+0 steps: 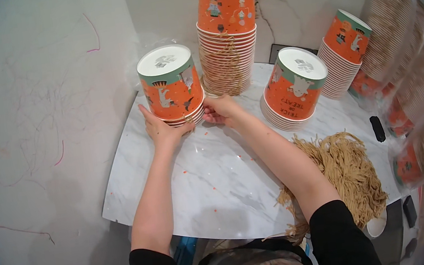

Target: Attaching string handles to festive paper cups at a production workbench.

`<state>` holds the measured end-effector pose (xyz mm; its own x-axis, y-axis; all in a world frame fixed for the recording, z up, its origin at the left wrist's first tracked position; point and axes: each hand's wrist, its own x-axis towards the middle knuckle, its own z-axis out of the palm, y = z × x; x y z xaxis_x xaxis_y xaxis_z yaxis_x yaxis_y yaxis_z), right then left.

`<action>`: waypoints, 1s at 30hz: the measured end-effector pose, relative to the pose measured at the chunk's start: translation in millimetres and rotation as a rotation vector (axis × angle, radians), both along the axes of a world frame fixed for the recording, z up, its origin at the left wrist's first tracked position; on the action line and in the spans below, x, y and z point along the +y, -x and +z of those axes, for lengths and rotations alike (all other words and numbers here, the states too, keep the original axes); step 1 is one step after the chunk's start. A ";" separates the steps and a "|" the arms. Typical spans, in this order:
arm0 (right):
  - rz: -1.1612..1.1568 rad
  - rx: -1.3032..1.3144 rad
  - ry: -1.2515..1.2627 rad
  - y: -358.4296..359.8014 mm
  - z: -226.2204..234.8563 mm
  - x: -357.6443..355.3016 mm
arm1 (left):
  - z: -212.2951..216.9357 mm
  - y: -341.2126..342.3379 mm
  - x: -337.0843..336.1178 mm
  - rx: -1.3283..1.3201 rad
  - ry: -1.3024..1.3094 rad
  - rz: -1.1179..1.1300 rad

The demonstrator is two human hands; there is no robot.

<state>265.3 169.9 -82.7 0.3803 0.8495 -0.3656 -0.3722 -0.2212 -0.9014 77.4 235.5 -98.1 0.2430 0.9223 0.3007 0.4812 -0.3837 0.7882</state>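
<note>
A short stack of upside-down orange paper buckets (172, 91) with green bands and white bases stands at the left of the table. My left hand (163, 130) grips its lower rims, fingers along the left side and thumb in front. On the right side of the same rims, my right hand (224, 109) has its fingers curled together; what they pinch is too small to make out. A bit of tan cord shows at the front rims between the hands. Just behind, a tall stack of the same buckets (225, 8) has tan cords hanging down its side.
To the right stand another short bucket stack (294, 89) and a taller one (345, 47). A heap of tan cords (346, 172) lies by my right forearm. Plastic-wrapped bucket stacks (394, 20) and a small black object (377, 129) are at the right. Walls border the table's left and back.
</note>
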 end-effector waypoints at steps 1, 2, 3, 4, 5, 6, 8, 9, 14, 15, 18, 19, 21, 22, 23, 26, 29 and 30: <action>0.012 0.018 0.012 1.8 2.0 -1.8 | -0.2 1.4 1.7 0.050 0.008 -0.009; 0.031 0.036 0.020 5.2 3.8 -1.3 | -2.9 6.1 11.0 0.050 0.004 -0.005; 0.035 0.036 0.016 8.5 4.9 -0.2 | -7.1 10.5 24.9 -0.110 0.032 -0.080; 0.035 0.043 0.025 6.5 3.3 -0.1 | -4.2 8.3 28.6 -0.270 0.064 -0.168; 0.036 0.051 0.034 4.5 1.9 -0.1 | -3.5 7.4 28.9 -0.270 0.065 -0.176; 0.028 0.051 0.033 2.2 0.7 -0.2 | -2.6 7.8 29.2 -0.323 0.036 -0.194; 0.045 0.041 0.015 3.3 1.5 -1.8 | -2.5 8.7 27.6 -0.372 0.010 -0.217; 0.040 0.044 0.015 6.2 1.5 -0.4 | -2.5 8.9 26.4 -0.416 0.043 -0.246; 0.009 0.096 -0.012 6.9 -2.0 3.3 | -6.3 0.9 17.8 -0.380 0.006 -0.192; 0.006 0.095 -0.016 6.8 -2.3 3.4 | -8.1 -0.2 19.2 -0.356 -0.024 -0.174; -0.022 0.112 -0.052 8.6 -0.6 0.5 | -8.2 -3.3 14.9 -0.297 -0.075 -0.117; -0.033 0.114 -0.053 4.1 0.2 -0.8 | -8.0 -6.5 12.5 -0.270 -0.096 -0.081; 0.097 -0.440 -0.017 -9.8 4.1 -3.7 | -12.1 -10.6 11.3 -0.287 -0.091 -0.111; 0.102 -0.441 -0.019 -7.3 17.1 -6.5 | -14.1 -7.7 14.2 -0.305 -0.091 -0.114; 0.166 -0.825 0.027 2.4 42.7 -14.5 | -14.5 -2.6 16.8 -0.304 -0.090 -0.100; 0.319 -1.365 0.070 -4.3 102.9 -45.4 | -13.2 -3.4 14.0 -0.292 -0.062 -0.114; 0.218 -1.557 -0.016 -3.9 166.8 -110.2 | -5.2 1.5 12.0 -0.286 -0.068 -0.132; 0.128 -1.624 -0.016 -9.1 174.7 -133.7 | -2.5 2.9 12.2 -0.294 -0.057 -0.117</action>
